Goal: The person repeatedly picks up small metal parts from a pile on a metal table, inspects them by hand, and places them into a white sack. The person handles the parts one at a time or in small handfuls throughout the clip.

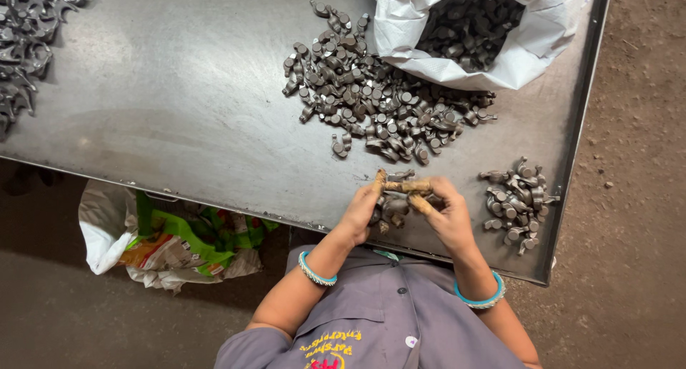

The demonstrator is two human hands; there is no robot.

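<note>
View from above, looking down at my two hands at the near edge of the dark metal table [179, 112]. My left hand [363, 208] and right hand [446, 215] meet at lower centre of the frame, both closed around a small cluster of grey forged metal parts [393, 208]. The fingertips of both hands wear tan tape or finger wraps, and they pinch one part between them at the top of the cluster; that part's long axis runs roughly left to right across the frame, spanning from one hand to the other. The remaining held parts sit lower, cupped between the palms, just above the table edge.

The relation that matters: the sorted small pile [516, 205] lies to the right of my right hand, near but not touching it, at the lower right corner of the table. The right hand is clearly the nearer one to it; the left hand would have to cross over. The large loose heap [379, 97] lies straight ahead of both hands, toward upper centre of the frame, about equally reachable by either, spilling from the mouth of a white sack [443, 47] at upper right, which holds more of the same parts.

A separate pile of larger hooked castings [28, 33] lies at upper left, well apart from both hands. Below the table, at lower left, a white and green bag [171, 244] rests on the earth floor [636, 162].
</note>
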